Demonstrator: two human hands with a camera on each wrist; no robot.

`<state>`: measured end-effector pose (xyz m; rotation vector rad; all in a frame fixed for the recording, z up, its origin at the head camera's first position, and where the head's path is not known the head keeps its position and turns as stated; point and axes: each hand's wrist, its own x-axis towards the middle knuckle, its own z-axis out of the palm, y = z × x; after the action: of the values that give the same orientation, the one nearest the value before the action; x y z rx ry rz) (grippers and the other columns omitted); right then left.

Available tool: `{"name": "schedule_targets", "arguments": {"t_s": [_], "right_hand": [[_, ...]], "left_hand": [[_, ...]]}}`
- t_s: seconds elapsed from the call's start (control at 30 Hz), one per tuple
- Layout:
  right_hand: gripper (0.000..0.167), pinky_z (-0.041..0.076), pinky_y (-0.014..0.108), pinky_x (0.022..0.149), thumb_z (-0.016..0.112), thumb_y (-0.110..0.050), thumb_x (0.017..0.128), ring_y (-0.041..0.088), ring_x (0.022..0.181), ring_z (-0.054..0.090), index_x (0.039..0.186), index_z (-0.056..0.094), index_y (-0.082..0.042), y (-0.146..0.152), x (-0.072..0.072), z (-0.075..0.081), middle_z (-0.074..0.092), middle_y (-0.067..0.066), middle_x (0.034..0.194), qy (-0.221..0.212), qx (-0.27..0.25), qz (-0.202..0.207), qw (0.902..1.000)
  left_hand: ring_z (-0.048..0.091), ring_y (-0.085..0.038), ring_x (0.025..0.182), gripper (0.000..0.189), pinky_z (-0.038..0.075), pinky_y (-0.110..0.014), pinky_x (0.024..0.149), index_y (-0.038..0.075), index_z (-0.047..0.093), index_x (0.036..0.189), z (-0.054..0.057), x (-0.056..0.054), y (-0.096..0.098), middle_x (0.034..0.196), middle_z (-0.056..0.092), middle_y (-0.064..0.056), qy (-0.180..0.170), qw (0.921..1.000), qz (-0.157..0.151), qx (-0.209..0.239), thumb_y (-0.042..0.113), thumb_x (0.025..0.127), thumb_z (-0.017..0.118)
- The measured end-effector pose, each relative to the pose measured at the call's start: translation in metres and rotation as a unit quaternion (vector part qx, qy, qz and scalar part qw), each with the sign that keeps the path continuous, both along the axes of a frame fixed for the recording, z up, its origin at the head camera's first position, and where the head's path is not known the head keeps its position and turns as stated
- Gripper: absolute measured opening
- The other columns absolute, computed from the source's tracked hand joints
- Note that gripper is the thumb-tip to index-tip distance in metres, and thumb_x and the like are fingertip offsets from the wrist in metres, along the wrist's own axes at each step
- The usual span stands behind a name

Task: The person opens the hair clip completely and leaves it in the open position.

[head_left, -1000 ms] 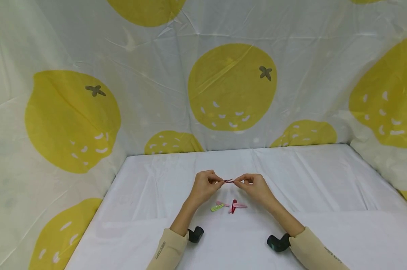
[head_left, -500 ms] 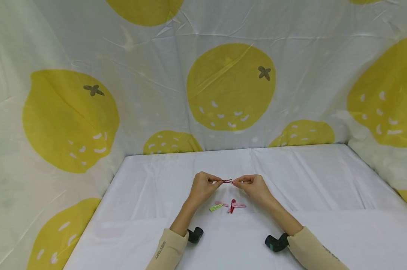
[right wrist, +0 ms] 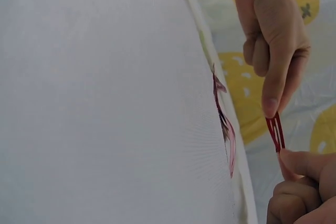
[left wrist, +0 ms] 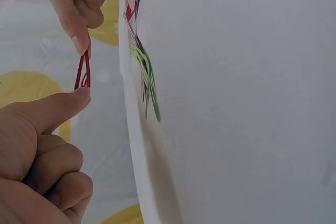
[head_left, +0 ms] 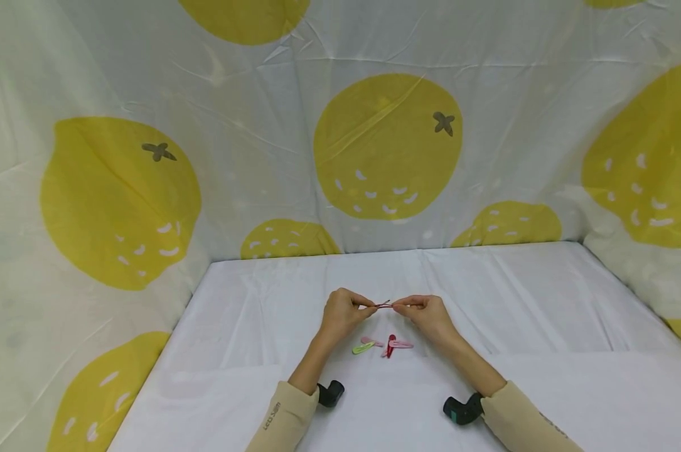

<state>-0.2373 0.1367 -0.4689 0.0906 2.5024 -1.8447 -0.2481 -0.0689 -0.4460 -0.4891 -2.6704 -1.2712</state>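
A red snap hair clip (head_left: 384,306) is stretched between my two hands above the white table. My left hand (head_left: 342,315) pinches one end of it between thumb and forefinger. The opposite end is pinched the same way by my right hand (head_left: 428,317). In the right wrist view the clip (right wrist: 275,132) shows its slim frame with a gap in the middle; a thin prong rises from it in the head view. Nearer me on the cloth lie a green hair clip (head_left: 364,348), a pink clip (head_left: 402,344) across a red clip (head_left: 390,354), and another pink clip (head_left: 376,343) partly behind the green one.
White cloth (head_left: 521,301) covers the table. Behind and at both sides hangs a white curtain (head_left: 261,157) printed with yellow fruit. Dark wrist cameras (head_left: 332,394) stick out from the beige sleeves (head_left: 280,417) over the near part of the table.
Both hands keep their pinch on the red hair clip and sink very slightly. The clips on the table stay where they were.
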Motion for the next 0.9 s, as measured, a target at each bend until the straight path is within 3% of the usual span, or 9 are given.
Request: {"name": "schedule_targets", "arguments": {"t_s": [0.17,0.27,0.53,0.73,0.9], "right_hand": [[0.023,0.031,0.022,0.055,0.08,-0.021,0.092,0.005,0.063,0.04,0.104,0.081,-0.002,0.002,-0.002,0.0,0.058,-0.006,0.06,-0.007,-0.018,-0.011,0.9997],[0.023,0.031,0.021,0.055,0.08,-0.02,0.091,0.005,0.063,0.04,0.104,0.081,-0.001,0.003,-0.006,0.001,0.053,-0.008,0.06,-0.008,-0.022,-0.026,0.9994],[0.02,0.04,0.022,0.065,0.08,-0.016,0.091,0.008,0.075,0.05,0.1,0.081,0.002,0.002,-0.027,-0.005,0.074,-0.004,0.078,-0.001,-0.016,-0.054,0.9984],[0.019,0.033,0.022,0.054,0.079,-0.017,0.09,0.007,0.06,0.043,0.096,0.081,0.001,-0.001,-0.047,-0.006,0.052,-0.009,0.059,0.006,0.006,-0.073,0.9973],[0.019,0.033,0.022,0.053,0.078,-0.017,0.091,0.007,0.058,0.043,0.096,0.081,0.001,0.001,-0.062,-0.004,0.047,-0.007,0.058,0.023,0.033,-0.08,0.996]], "left_hand": [[0.041,-0.005,0.058,0.004,0.028,-0.018,0.049,0.005,0.085,0.081,0.001,-0.004,0.007,0.073,0.077,-0.007,0.0,0.9996,0.025,-0.013,0.008,0.08,0.088],[0.043,-0.006,0.061,0.004,0.03,-0.018,0.049,0.007,0.085,0.082,0.001,-0.012,0.011,0.077,0.078,-0.007,-0.005,0.9994,0.024,-0.024,0.009,0.081,0.088],[0.045,-0.008,0.063,0.005,0.031,-0.019,0.051,0.005,0.085,0.088,0.0,-0.044,0.012,0.083,0.079,-0.009,-0.031,0.9988,0.006,-0.037,0.009,0.086,0.084],[0.046,-0.009,0.065,0.007,0.033,-0.019,0.053,0.004,0.085,0.091,-0.003,-0.064,0.014,0.091,0.08,-0.013,-0.053,0.9984,0.006,-0.021,0.01,0.086,0.083],[0.047,-0.009,0.066,0.008,0.033,-0.019,0.054,0.004,0.085,0.091,-0.006,-0.077,0.019,0.092,0.08,-0.013,-0.054,0.9983,0.015,-0.019,0.011,0.086,0.084]]}}
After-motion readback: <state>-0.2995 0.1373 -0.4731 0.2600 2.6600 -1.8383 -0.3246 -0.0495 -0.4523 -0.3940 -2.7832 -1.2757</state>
